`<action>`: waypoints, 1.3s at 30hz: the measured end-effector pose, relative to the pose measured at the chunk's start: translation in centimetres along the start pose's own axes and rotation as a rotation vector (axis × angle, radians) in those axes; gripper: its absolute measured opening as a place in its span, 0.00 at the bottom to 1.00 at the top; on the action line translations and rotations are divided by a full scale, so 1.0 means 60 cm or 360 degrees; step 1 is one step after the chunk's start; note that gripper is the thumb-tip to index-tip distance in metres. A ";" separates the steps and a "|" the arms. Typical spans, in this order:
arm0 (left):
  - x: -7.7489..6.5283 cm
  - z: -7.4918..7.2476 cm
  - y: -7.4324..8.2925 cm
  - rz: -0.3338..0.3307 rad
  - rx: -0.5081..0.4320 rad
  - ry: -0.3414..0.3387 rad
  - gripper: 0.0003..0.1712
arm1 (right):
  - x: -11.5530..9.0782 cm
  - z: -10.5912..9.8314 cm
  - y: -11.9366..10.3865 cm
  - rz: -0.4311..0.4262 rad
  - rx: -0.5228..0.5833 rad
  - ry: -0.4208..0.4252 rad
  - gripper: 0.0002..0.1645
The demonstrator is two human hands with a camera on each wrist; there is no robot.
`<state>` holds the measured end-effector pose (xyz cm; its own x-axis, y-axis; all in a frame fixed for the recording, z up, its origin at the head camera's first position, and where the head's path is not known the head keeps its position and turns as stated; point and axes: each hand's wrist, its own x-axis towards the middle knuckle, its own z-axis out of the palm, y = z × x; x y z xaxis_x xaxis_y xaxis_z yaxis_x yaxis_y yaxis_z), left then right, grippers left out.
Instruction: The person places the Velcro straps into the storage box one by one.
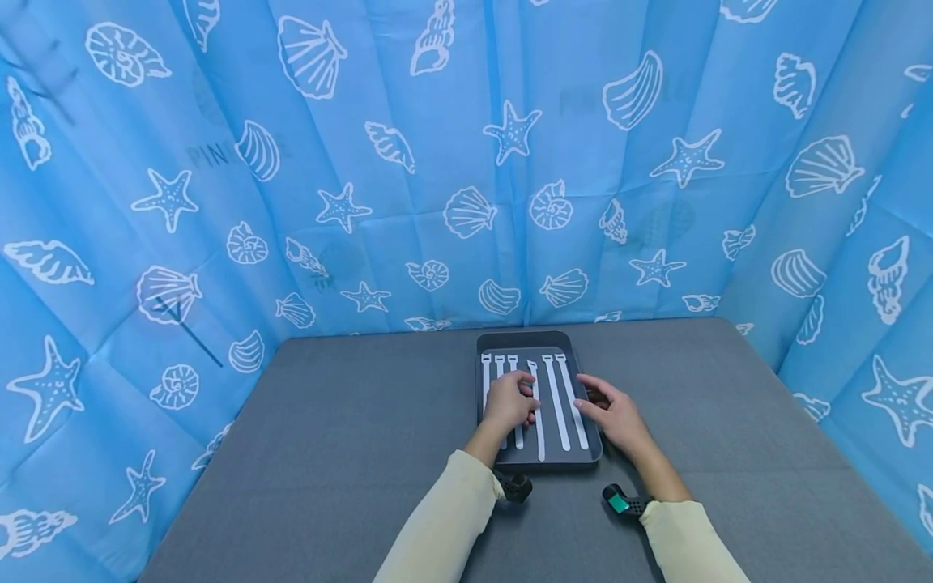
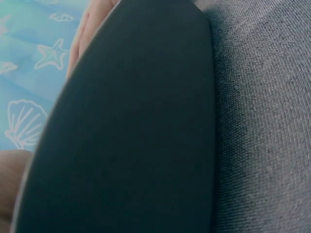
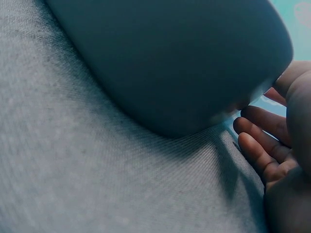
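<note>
A dark grey tray (image 1: 525,340) holds several white cable ties with slotted heads, laid lengthwise side by side. My left hand (image 1: 509,401) is over the tray's middle, thumb and fingers pinching one white cable tie (image 1: 540,441) that sits a little lower than its neighbours. This hand covers parts of the ties to its left. At the tray's right side is my right hand (image 1: 615,413), thumb and index finger spread apart at the rim. In the right wrist view its other fingers (image 3: 257,148) are loosely bent beside the dark tray wall (image 3: 170,73).
The tray stands near the far side of a grey cloth-covered table (image 1: 364,421). Behind it hangs a blue curtain (image 1: 408,178) printed with white shells and starfish. Dark straps with small devices (image 1: 617,500) circle both wrists. A large dark surface (image 2: 136,116) fills the left wrist view.
</note>
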<state>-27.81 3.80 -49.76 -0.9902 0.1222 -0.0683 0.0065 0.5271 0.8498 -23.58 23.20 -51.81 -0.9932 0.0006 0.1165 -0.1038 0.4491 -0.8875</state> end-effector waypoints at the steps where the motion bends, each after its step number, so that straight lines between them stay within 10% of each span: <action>1: 0.000 0.000 0.000 0.0003 0.0015 0.0004 0.21 | 0.000 0.000 0.000 -0.0004 0.0000 -0.0002 0.30; 11: -0.001 -0.005 -0.002 0.0036 0.0120 -0.0004 0.23 | 0.000 0.002 0.000 -0.0005 -0.0010 -0.0010 0.30; 22: -0.004 -0.020 -0.003 0.0344 0.0625 0.0003 0.23 | 0.002 -0.001 0.005 -0.0044 -0.0019 0.0006 0.30; 39: -0.019 -0.040 0.004 0.0501 0.1270 -0.0425 0.36 | 0.001 0.001 0.005 -0.0018 -0.0027 -0.0004 0.30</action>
<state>-27.04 1.76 -48.22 -0.8613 0.4986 -0.0974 0.4658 0.8516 0.2405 -23.67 23.30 -52.08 -0.9921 -0.0067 0.1251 -0.1140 0.4641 -0.8784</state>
